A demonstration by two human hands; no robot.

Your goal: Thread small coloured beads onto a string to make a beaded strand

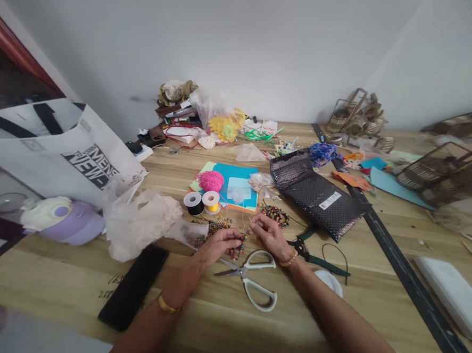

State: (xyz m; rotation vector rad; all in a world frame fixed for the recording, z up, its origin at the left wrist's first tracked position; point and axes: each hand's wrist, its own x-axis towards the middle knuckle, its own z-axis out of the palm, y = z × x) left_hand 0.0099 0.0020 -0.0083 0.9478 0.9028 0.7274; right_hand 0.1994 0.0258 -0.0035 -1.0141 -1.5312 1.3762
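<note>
My left hand (219,247) rests on the wooden table (219,319) with its fingers pinched on a short strand of small coloured beads (238,249). My right hand (268,234) sits just to the right, fingers closed on the thin thread that rises from the same strand. White-handled scissors (253,281) lie open right in front of both hands. A ring of mixed beads (276,214) lies just beyond my right hand. Two thread spools, one black (193,202) and one yellow (211,200), stand behind my left hand.
A black phone (134,286) lies at the left front. A crumpled clear plastic bag (137,221) and a white printed bag (57,155) fill the left. Green-handled pliers (315,254), a black dotted pouch (312,194), a pink yarn ball (211,181) on blue paper and wicker baskets (440,173) lie farther out.
</note>
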